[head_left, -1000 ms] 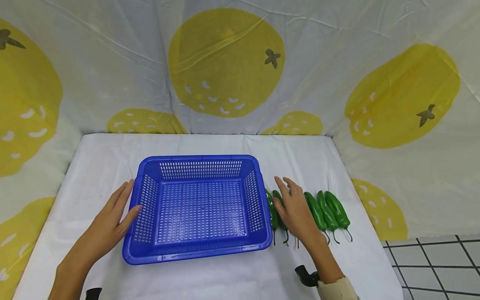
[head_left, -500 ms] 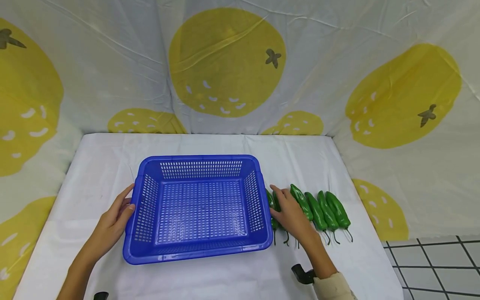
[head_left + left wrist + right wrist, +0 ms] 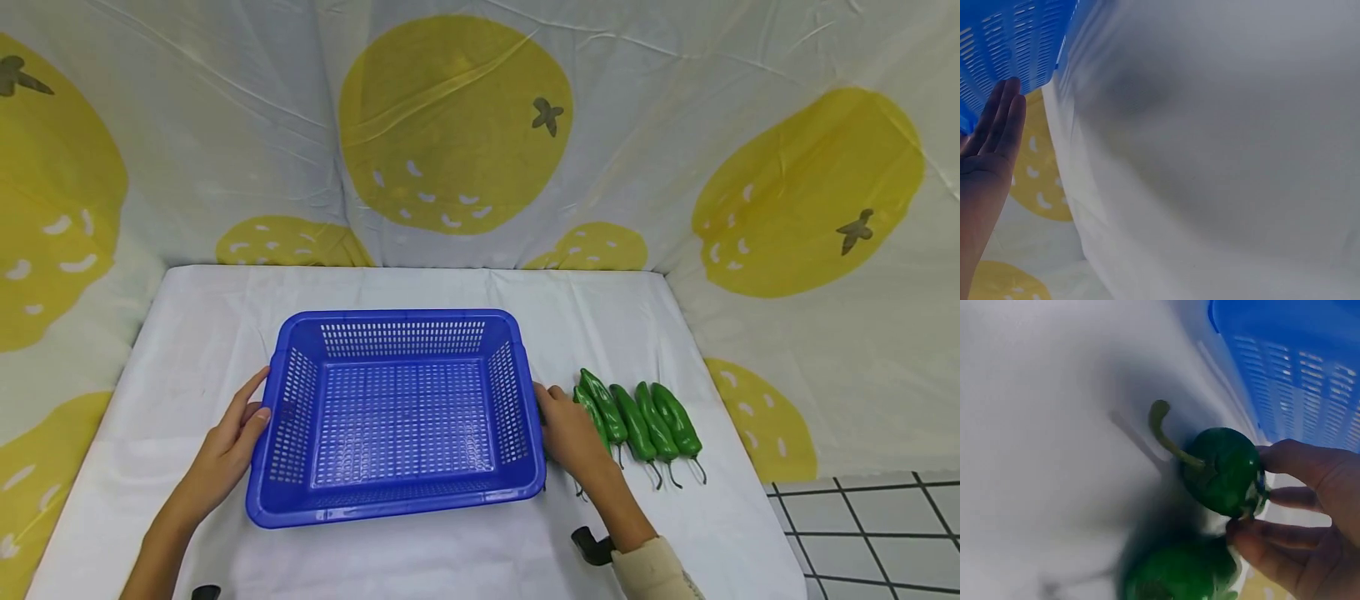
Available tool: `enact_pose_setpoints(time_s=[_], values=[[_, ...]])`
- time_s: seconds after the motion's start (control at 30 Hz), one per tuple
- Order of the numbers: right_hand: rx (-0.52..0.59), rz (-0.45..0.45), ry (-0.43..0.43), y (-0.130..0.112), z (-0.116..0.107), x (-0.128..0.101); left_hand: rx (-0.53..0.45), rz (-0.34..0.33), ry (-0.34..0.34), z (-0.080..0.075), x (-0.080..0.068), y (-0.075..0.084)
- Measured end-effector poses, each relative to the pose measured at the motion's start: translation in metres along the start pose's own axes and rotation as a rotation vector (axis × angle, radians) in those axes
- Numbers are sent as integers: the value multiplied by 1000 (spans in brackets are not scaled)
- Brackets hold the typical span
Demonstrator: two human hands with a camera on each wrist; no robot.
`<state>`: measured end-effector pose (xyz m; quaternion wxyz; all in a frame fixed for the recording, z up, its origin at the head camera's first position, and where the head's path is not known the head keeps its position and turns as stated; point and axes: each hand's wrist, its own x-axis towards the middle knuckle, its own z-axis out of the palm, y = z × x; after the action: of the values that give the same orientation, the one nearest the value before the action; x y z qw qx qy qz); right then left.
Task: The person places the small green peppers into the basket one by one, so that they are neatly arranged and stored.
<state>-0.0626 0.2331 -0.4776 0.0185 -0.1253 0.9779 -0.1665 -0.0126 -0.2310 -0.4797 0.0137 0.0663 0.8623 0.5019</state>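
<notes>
A blue plastic basket [image 3: 258, 500] with slotted walls stands on the white cloth, nothing inside it. My left hand [image 3: 225, 442] rests against its left side; in the left wrist view straight fingers [image 3: 1007, 119] lie along the outer wall below the rim, the thumb hidden. To the basket's right, my right hand [image 3: 573, 429] holds a green pepper [image 3: 1225, 465] between thumb and fingers, close beside the basket wall. The hand mostly hides this pepper in the head view. Another green pepper [image 3: 1175, 572] lies just beside it.
Several more green peppers [image 3: 636, 425] lie in a row to the right of my right hand, stems toward me. A cloth [image 3: 450, 125] with yellow fruit prints hangs behind and at both sides. Tiled floor [image 3: 885, 533] shows at lower right.
My left hand came in to touch the basket's side. My right hand moved left over the peppers to the one nearest the basket and closed its fingers on it. The basket stayed put.
</notes>
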Motion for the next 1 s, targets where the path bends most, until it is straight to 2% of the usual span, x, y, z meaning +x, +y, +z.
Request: enact_pose_setpoints(time_s=[0.2, 0.4, 0.63, 1.0], values=[[40, 4, 14, 1, 6, -1, 10, -12, -4, 0, -1, 1], [126, 69, -19, 5, 6, 0, -25, -18, -12, 1, -1, 1], [156, 128, -36, 4, -6, 2, -73, -22, -18, 2, 0, 1], [136, 170, 23, 4, -32, 6, -82, -33, -27, 3, -1, 0]])
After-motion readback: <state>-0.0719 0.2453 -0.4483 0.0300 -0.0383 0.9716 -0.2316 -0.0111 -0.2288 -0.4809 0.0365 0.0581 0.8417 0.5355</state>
